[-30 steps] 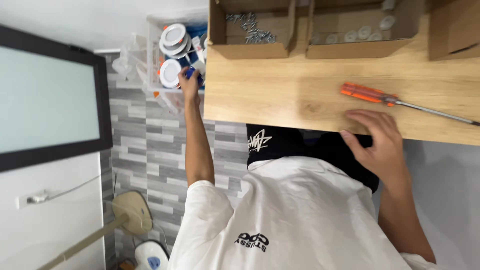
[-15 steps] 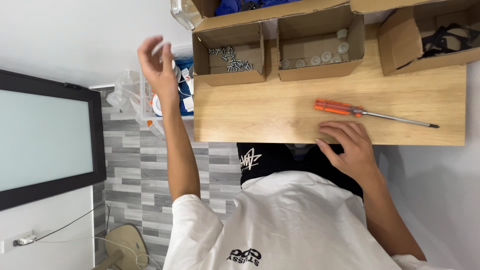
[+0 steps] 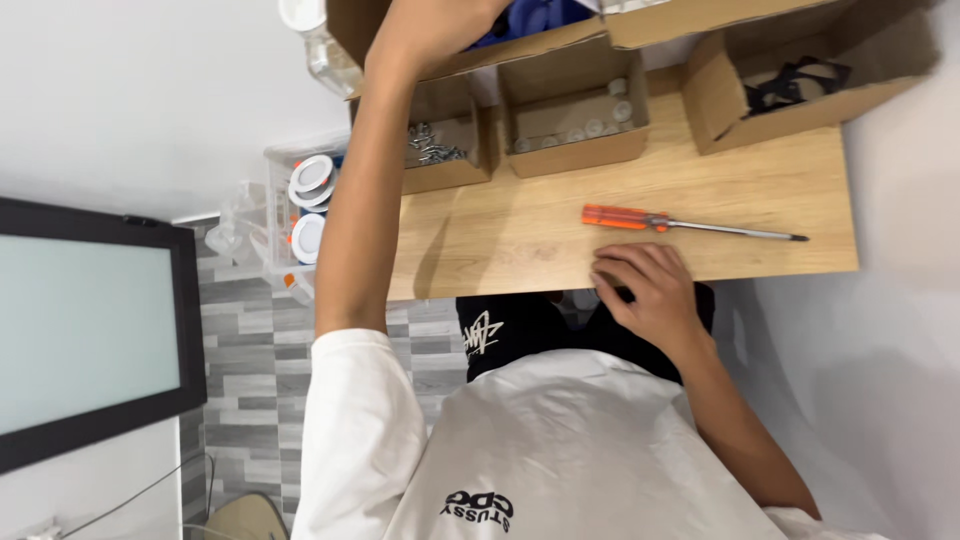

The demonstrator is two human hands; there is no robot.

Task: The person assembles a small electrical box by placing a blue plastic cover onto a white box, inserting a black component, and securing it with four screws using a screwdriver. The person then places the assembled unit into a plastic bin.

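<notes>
Up from the bin of white lamps (image 3: 308, 205) goes the left hand (image 3: 430, 30), now curled on a cardboard box's (image 3: 520, 35) stiff, light rim. Right hand (image 3: 645, 290) rests loosely open, empty, just below the screwdriver (image 3: 690, 222): rigid, best gripped by its orange handle.

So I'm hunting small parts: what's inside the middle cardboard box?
The middle cardboard box holds several small round pale pieces along its far side. Its near wall hides whatever sits at the front.

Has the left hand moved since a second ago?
Yes. The left hand has swung from the clear bin of round parts across to the cardboard boxes on the table.
</notes>
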